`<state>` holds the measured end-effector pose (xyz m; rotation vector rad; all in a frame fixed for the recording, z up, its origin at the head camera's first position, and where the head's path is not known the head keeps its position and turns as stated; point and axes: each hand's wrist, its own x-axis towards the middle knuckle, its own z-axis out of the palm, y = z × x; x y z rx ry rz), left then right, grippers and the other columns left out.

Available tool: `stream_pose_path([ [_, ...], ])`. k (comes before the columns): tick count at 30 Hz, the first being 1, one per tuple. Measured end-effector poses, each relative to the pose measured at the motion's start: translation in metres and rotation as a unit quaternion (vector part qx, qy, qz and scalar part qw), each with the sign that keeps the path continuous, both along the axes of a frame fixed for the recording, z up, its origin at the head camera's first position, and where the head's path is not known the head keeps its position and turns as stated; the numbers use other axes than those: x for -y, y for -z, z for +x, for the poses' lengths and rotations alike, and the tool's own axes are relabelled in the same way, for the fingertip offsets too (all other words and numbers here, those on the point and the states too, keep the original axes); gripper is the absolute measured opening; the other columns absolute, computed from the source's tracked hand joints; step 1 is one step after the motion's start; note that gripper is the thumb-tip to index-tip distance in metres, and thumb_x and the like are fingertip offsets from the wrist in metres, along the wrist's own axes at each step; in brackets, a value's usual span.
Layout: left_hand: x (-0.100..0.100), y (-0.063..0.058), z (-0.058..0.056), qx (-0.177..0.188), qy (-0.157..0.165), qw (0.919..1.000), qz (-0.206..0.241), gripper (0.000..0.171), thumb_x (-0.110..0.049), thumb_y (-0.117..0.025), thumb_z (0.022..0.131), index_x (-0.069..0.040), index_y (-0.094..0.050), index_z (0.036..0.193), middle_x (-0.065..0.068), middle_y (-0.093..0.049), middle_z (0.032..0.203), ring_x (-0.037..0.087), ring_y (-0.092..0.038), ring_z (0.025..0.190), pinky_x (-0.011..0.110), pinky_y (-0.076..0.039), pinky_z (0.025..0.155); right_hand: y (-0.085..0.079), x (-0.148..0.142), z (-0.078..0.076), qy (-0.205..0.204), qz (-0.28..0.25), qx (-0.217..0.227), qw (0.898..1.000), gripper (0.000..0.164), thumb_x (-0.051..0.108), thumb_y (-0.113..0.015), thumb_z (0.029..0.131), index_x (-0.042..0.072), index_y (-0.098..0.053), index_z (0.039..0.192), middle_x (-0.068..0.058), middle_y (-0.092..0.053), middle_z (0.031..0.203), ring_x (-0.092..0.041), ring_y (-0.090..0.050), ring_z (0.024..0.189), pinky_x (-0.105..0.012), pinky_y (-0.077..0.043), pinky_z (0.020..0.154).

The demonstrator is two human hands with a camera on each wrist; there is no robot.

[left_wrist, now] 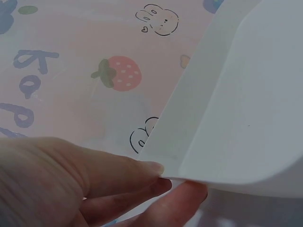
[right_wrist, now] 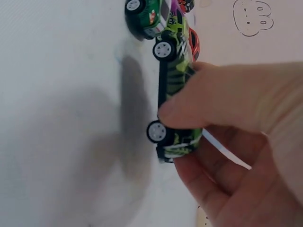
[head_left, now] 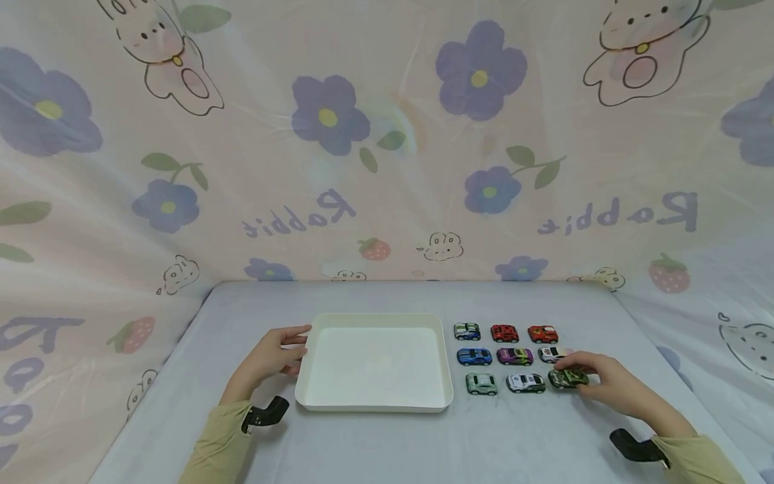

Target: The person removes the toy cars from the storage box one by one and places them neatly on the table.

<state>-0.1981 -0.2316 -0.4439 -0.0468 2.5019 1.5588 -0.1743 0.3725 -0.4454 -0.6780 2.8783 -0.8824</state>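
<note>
At the left edge of a white rectangular tray (head_left: 375, 409), my left hand (head_left: 272, 359) holds the rim. In the left wrist view the thumb lies against the tray's edge (left_wrist: 189, 118) and other fingertips show just under the rim. My right hand (head_left: 611, 383) pinches a green camouflage-patterned toy car (head_left: 567, 379) between thumb and fingers, at the near right corner of a group of toy cars. The right wrist view shows the car's wheels and side, with its shadow on the white surface beside it; the fingers behind it are partly hidden.
Several other toy cars stand in rows right of the tray, among them a blue car (head_left: 474, 357), a purple car (head_left: 514, 356), a pale green car (head_left: 481, 384) and a white-and-green car (head_left: 525, 383). A patterned curtain (head_left: 387, 168) surrounds the white table (head_left: 387, 444).
</note>
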Motion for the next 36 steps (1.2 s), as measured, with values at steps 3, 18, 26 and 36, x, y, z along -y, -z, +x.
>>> stream_pose_path([
  [3, 0.0, 0.0, 0.0, 0.001, 0.001, 1.0, 0.0, 0.051, -0.001, -0.062, 0.091, -0.005, -0.048, 0.14, 0.027, -0.053, 0.129, 0.022, -0.065, 0.079, 0.034, -0.056, 0.058, 0.004, -0.001, 0.0, 0.002, -0.001, 0.001, 1.0, 0.046, -0.01, -0.073, 0.068, 0.013, -0.068, 0.108, -0.021, -0.059, 0.123, -0.05, -0.046, 0.117, -0.03, -0.051, 0.085],
  [18, 0.002, 0.001, 0.0, 0.005, 0.007, 1.0, 0.002, 0.052, -0.002, -0.062, 0.091, -0.003, -0.047, 0.141, 0.027, -0.052, 0.129, 0.022, -0.065, 0.079, 0.034, -0.056, 0.057, 0.012, -0.004, -0.004, 0.014, 0.024, 0.004, 1.0, 0.045, -0.009, -0.07, 0.071, 0.016, -0.068, 0.108, -0.013, -0.063, 0.119, -0.037, -0.052, 0.116, -0.031, -0.051, 0.086],
  [26, 0.0, 0.001, 0.0, -0.001, -0.005, 1.0, -0.003, 0.05, 0.001, -0.062, 0.09, -0.003, -0.049, 0.139, 0.027, -0.054, 0.127, 0.022, -0.065, 0.079, 0.035, -0.056, 0.058, 0.014, -0.003, -0.005, 0.01, 0.019, 0.009, 1.0, 0.044, -0.009, -0.07, 0.072, 0.016, -0.068, 0.108, -0.011, -0.064, 0.117, -0.036, -0.053, 0.115, -0.034, -0.052, 0.086],
  [36, 0.001, -0.003, 0.001, -0.006, 0.009, 0.9999, -0.001, 0.051, -0.002, -0.062, 0.092, -0.004, -0.047, 0.14, 0.027, -0.053, 0.129, 0.023, -0.065, 0.079, 0.036, -0.057, 0.061, 0.001, -0.003, -0.001, -0.007, 0.001, -0.046, 0.999, 0.041, 0.002, -0.077, 0.077, 0.01, -0.065, 0.116, -0.009, -0.064, 0.116, -0.005, -0.053, 0.109, -0.033, -0.052, 0.084],
])
